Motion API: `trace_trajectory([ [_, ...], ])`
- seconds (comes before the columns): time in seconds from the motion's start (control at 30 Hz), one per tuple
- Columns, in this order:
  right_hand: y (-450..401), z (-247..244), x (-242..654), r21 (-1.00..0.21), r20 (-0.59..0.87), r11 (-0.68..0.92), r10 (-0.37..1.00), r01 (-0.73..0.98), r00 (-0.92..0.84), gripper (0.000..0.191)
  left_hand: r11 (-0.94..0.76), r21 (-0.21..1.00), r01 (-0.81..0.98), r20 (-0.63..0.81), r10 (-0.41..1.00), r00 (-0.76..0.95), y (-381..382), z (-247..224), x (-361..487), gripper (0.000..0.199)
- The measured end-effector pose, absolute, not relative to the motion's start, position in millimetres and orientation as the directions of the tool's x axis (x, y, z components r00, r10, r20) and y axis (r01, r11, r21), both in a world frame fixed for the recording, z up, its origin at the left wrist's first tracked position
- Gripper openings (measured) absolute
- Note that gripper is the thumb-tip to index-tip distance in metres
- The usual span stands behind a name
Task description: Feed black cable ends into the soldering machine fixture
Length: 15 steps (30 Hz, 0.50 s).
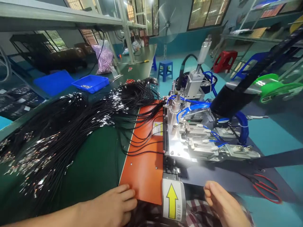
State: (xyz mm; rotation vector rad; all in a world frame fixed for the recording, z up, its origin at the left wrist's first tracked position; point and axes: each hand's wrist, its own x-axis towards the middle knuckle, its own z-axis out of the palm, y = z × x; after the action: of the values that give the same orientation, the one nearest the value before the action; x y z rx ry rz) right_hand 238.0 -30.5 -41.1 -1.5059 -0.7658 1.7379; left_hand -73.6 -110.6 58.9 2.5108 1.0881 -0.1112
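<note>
My left hand is at the near left corner of the orange plate, palm down, its fingers loosely bent and a little apart; its thumb is hidden. A thin black cable runs down the green table towards its fingertips. My right hand is raised above my lap at the front of the machine, thumb and fingers pressed together; whatever may be between them is too small to make out. Several black cables lie across the plate, their ends at the machine's edge. A yellow arrow label sits between my hands.
Large bundles of black cables with metal tips cover the green table at left. Behind them is a blue tray. Red-handled scissors lie at right. A green spool and a dark tube stand above the machine's right side.
</note>
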Motion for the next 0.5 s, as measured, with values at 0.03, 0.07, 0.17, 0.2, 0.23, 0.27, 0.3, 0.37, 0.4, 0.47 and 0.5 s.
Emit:
trace_trajectory([
  [0.03, -28.3, -37.0, 237.3, -0.821, -0.554, -0.559, 0.829, -0.113, -0.073, 0.036, -0.57, 0.372, 0.732, -0.213, 0.716, 0.665, -104.5, 62.8, -75.5, 0.018],
  [0.07, -26.0, -33.1, 236.2, -0.84, -0.53, -0.534, 0.846, -0.1, -0.061, 0.037, -0.516, 0.415, 0.749, -0.172, 0.764, 0.622, -95.5, 66.9, -74.9, 0.022],
  [0.17, -21.7, -22.0, 230.6, -0.891, -0.448, -0.449, 0.893, -0.067, -0.029, 0.037, -0.322, 0.604, 0.729, 0.088, 0.936, 0.341, -66.4, 73.4, -57.1, 0.019],
  [0.2, -22.0, -18.2, 228.1, -0.902, -0.426, -0.428, 0.904, -0.054, -0.035, 0.034, -0.266, 0.66, 0.703, 0.106, 0.959, 0.263, -59.8, 71.9, -46.8, 0.015],
  [0.23, -23.2, -14.3, 225.2, -0.912, -0.406, -0.408, 0.913, -0.038, -0.044, 0.032, -0.222, 0.705, 0.673, 0.083, 0.969, 0.232, -55.6, 68.3, -35.5, 0.014],
  [0.27, -25.0, -10.6, 222.0, -0.924, -0.381, -0.382, 0.921, -0.005, -0.079, 0.029, -0.188, 0.743, 0.642, 0.041, 0.971, 0.237, -53.7, 63.1, -24.3, 0.013],
  [0.3, -27.2, -7.1, 218.2, -0.931, -0.363, -0.364, 0.922, 0.015, -0.132, 0.028, -0.154, 0.77, 0.619, -0.015, 0.966, 0.258, -53.6, 57.1, -13.9, 0.014],
  [0.37, -30.9, -1.5, 209.9, -0.941, -0.332, -0.338, 0.916, 0.013, -0.225, 0.025, -0.094, 0.802, 0.59, -0.109, 0.948, 0.3, -56.3, 44.9, 1.0, 0.016],
  [0.4, -32.0, 0.5, 205.7, -0.945, -0.316, -0.326, 0.915, 0.002, -0.251, 0.023, -0.07, 0.807, 0.586, -0.143, 0.94, 0.309, -57.9, 40.0, 5.1, 0.018],
  [0.47, -32.6, 3.4, 198.3, -0.951, -0.297, -0.309, 0.918, -0.006, -0.264, 0.021, -0.045, 0.807, 0.588, -0.174, 0.935, 0.31, -60.1, 34.5, 7.4, 0.019],
  [0.5, -32.4, 4.4, 195.3, -0.954, -0.286, -0.3, 0.922, -0.014, -0.261, 0.021, -0.041, 0.804, 0.593, -0.179, 0.934, 0.308, -60.8, 34.0, 6.8, 0.019],
])
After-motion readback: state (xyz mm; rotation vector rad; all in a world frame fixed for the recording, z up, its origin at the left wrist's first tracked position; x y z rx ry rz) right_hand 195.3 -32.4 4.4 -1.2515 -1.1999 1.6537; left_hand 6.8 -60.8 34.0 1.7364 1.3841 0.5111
